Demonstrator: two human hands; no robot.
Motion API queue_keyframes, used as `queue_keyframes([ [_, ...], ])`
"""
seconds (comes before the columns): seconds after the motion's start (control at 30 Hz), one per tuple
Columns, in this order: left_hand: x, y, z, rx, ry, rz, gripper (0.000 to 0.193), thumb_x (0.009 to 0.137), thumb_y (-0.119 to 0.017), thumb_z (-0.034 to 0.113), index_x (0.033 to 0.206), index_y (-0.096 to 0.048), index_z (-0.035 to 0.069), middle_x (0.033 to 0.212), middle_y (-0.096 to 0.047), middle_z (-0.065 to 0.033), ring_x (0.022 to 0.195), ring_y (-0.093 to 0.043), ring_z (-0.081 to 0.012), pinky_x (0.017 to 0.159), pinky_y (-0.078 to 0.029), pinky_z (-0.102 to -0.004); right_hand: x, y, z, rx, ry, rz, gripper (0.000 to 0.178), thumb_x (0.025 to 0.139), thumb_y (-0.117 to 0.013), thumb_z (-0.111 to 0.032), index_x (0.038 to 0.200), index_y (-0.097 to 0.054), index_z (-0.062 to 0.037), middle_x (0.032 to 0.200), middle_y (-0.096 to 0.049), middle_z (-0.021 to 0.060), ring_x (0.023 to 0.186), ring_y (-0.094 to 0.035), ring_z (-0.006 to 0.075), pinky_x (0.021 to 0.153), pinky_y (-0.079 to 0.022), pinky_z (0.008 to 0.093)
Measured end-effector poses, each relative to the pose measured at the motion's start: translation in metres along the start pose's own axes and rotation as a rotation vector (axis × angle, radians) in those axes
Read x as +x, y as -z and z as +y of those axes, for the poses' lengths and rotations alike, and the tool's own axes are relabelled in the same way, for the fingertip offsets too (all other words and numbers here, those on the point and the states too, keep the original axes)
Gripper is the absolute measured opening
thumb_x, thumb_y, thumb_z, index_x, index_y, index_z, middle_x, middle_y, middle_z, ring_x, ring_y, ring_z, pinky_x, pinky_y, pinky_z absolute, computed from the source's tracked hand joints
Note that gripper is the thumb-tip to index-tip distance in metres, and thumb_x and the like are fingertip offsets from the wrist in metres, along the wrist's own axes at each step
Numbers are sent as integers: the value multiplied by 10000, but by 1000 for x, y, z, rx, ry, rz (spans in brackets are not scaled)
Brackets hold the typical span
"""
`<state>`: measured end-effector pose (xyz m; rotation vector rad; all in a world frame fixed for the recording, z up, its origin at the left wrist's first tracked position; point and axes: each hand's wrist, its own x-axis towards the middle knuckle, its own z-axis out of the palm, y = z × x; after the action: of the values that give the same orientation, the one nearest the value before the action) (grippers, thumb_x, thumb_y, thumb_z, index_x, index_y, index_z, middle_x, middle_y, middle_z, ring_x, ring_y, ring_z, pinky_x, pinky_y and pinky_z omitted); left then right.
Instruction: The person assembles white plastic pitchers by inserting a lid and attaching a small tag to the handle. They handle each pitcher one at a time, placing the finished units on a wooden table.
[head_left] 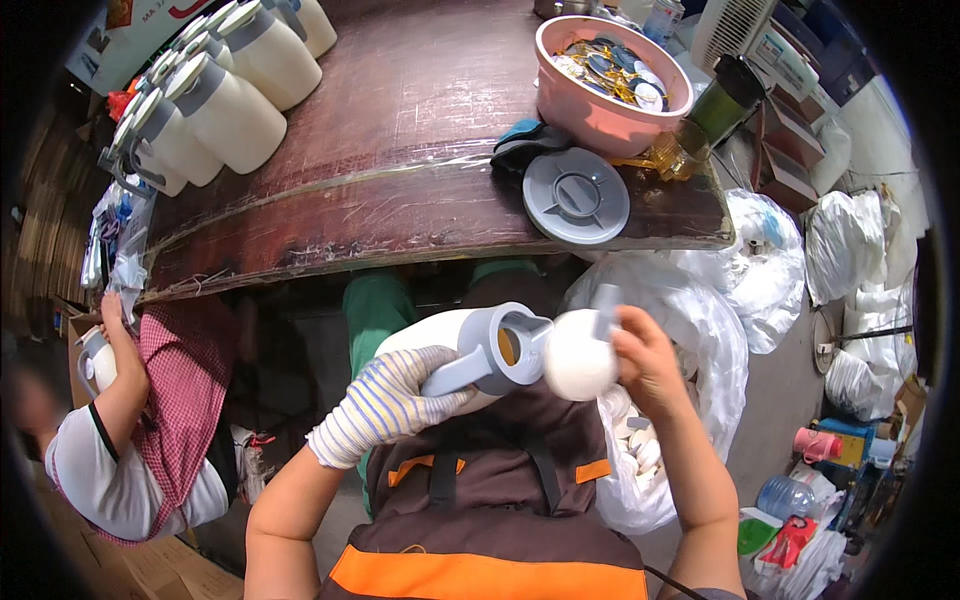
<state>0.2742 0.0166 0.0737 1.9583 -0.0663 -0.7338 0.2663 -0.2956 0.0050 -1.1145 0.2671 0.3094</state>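
Observation:
My left hand (395,402), in a striped knit glove, grips the grey handle of a white vacuum jug (430,333). The jug lies tilted over my lap with its open mouth toward the right, and an amber-coloured inside shows through the opening. Beside the spout, my bare right hand (648,362) holds a round white lid (580,356) with a grey tab upward. Slight blur covers the lid, and whether it touches the spout I cannot tell. On the table's near edge ahead lies a large grey round disc (577,196) with a ribbed centre.
Several white jugs (228,118) stand at the table's (420,110) far left. A pink basin (610,110) of discs sits at the right, near a dark green tumbler (728,100). A plastic bag (715,385) of white lids is beside my right arm. Another person (150,440) works at left.

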Motion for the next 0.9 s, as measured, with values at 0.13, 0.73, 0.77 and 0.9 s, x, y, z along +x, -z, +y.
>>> queue_keyframes([
  [0.13, -4, -5, 3, 113, -70, 19, 351, 805, -761, 242, 1082, -682, 43, 835, -683, -85, 783, -624, -140, 769, -508, -296, 25, -59, -5, -574, 182, -164, 431, 928, -609, -236, 1266, -545, 24, 1207, -604, 123, 1115, -576, 211, 964, -441, 328],
  [0.73, 75, 22, -44, -306, -117, 182, 258, 780, -773, 129, 1009, -690, 45, 877, -684, -84, 799, -628, -109, 757, -512, -263, 23, -123, -7, -1014, 1174, -793, 599, 735, -699, -352, 1249, -579, -69, 1191, -599, 114, 1122, -575, 297, 993, -432, 432],
  [0.77, 72, 21, -48, -140, -121, 226, 273, 781, -775, 136, 1021, -687, 41, 880, -687, -78, 805, -630, -105, 760, -514, -263, 28, -120, -6, -990, 1145, -781, 594, 728, -695, -334, 1244, -575, -67, 1181, -594, 113, 1115, -572, 297, 992, -429, 430],
  [0.9, 29, -12, -4, 33, -370, 230, 406, 788, -729, 188, 1140, -618, 21, 939, -695, -94, 920, -681, -237, 853, -519, -332, 56, -86, 30, -1021, 539, -31, 706, 816, -643, -384, 1376, -430, -10, 1288, -524, 213, 1189, -508, 401, 1007, -400, 468],
])
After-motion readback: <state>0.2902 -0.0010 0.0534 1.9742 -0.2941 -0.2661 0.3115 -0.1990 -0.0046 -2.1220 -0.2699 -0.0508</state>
